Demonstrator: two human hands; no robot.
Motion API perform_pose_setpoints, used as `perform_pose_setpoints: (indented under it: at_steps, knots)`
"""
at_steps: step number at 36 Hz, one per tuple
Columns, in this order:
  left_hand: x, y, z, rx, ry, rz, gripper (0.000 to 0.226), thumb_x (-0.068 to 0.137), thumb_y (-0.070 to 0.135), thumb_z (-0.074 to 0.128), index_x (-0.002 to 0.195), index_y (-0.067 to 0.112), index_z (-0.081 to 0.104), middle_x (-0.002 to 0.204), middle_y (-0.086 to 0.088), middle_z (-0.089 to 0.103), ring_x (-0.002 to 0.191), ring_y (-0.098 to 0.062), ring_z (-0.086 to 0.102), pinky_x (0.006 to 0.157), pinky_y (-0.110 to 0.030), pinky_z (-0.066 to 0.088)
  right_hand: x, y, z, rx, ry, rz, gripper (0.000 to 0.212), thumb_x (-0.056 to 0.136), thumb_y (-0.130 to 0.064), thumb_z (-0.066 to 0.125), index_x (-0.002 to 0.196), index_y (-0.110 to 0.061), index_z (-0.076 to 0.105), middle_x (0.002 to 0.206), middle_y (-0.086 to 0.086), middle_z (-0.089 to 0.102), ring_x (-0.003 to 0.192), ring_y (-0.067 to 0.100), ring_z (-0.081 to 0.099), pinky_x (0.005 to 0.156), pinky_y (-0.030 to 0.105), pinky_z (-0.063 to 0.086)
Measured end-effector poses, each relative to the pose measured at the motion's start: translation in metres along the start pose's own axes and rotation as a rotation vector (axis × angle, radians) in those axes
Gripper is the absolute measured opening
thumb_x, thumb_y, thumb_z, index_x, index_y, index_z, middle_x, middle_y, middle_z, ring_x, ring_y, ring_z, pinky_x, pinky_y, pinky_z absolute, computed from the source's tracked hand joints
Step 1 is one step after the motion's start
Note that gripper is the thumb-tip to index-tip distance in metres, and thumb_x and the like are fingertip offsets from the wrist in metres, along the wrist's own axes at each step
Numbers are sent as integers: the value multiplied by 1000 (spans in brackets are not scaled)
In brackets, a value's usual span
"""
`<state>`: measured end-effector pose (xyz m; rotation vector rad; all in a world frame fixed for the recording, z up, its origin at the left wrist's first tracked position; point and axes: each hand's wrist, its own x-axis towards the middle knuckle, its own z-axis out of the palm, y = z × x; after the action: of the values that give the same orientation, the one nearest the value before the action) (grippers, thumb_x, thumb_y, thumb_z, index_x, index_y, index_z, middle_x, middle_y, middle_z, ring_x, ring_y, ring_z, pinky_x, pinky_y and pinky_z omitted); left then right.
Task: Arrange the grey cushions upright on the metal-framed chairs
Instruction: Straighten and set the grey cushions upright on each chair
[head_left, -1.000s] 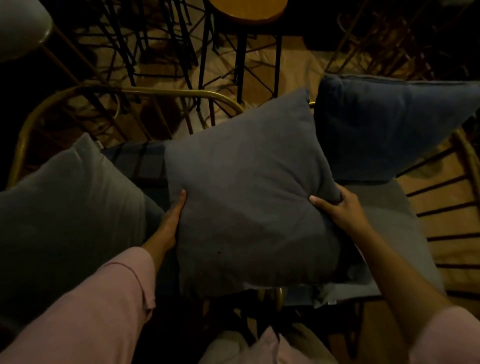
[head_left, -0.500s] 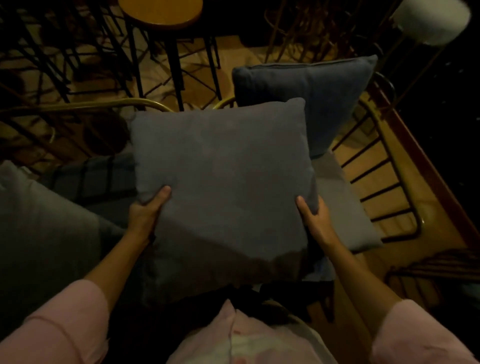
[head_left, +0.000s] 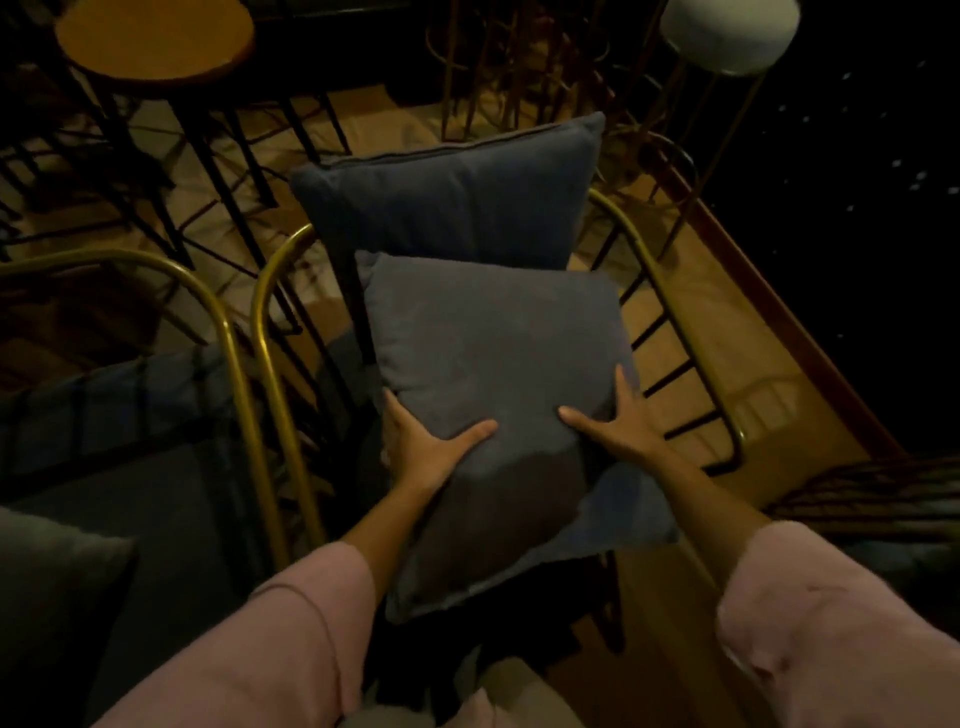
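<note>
A square grey cushion leans tilted on the seat of the right metal-framed chair, in front of a second grey cushion standing upright against the chair back. My left hand grips the front cushion's lower left side, thumb across its face. My right hand holds its lower right side, fingers spread on the fabric. A flat grey seat pad shows under the cushion.
The neighbouring chair's brass frame curves at left, with a plaid cushion and a grey cushion on it. A round wooden stool stands far left, a white-topped stool far right. Black chair legs crowd the wooden floor behind.
I carried the cushion from the left chair over to the right chair and lowered it onto the seat in front of the upright cushion; my hands slid toward its lower edge.
</note>
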<state>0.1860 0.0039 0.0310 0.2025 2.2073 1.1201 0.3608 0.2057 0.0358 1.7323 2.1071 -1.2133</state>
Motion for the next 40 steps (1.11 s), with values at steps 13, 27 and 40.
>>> perform_pose_setpoints:
  at_steps: [13, 27, 40]
  knots:
    - [1, -4, 18, 166, 91, 28, 144, 48, 78, 75, 152, 30, -12, 163, -4, 9, 148, -30, 17, 120, -52, 16, 2, 13, 21, 22, 64, 14, 132, 51, -91, 56, 153, -44, -15, 166, 10, -15, 152, 34, -12, 118, 63, -6]
    - [-19, -78, -128, 279, 108, 125, 90, 81, 37, 73, 151, 10, 23, 160, -19, 14, 149, -30, 15, 119, -33, 17, -75, -88, 100, -99, 182, -883, 64, 91, -44, 56, 145, -11, 45, 158, 15, 35, 149, 32, 24, 122, 48, 2]
    - [-52, -248, -413, 162, 498, -323, 79, 82, 24, 75, 145, 0, 34, 154, -26, 26, 144, -39, 25, 118, -39, 23, -166, -245, 335, -98, -284, -820, 59, 89, -16, 69, 142, -4, 46, 139, 18, 56, 131, 34, 51, 108, 36, 38]
